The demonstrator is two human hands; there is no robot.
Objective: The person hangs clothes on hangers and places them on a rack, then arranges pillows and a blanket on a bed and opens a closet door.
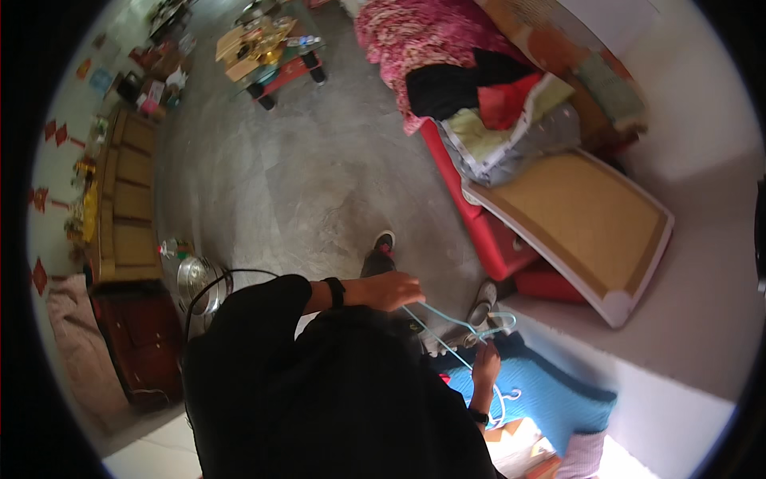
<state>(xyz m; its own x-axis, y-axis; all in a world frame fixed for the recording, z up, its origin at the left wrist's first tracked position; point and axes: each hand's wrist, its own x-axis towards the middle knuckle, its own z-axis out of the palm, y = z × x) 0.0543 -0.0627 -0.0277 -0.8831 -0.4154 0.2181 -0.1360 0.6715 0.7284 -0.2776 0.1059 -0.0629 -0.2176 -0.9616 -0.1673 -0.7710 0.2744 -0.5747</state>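
Observation:
A light blue clothes hanger (448,319) stretches between my two hands, its hook pointing to the right. My left hand (395,290) is closed round one end of it. Lower and to the right, my right hand (486,364) grips the hanger close to the base of the hook. A white hanger (512,394) shows beside my right forearm; I cannot tell whether it hangs from that arm or lies on something below. Beneath the right hand a bright blue ribbed cloth (562,391) is spread out.
To the right, a framed board (574,219) leans on a red sofa (499,239) piled with clothes and a pink blanket (423,40). A low table (291,73) with boxes and bottles stands far ahead. A wooden cabinet (128,199) and a metal pot (199,283) are at left.

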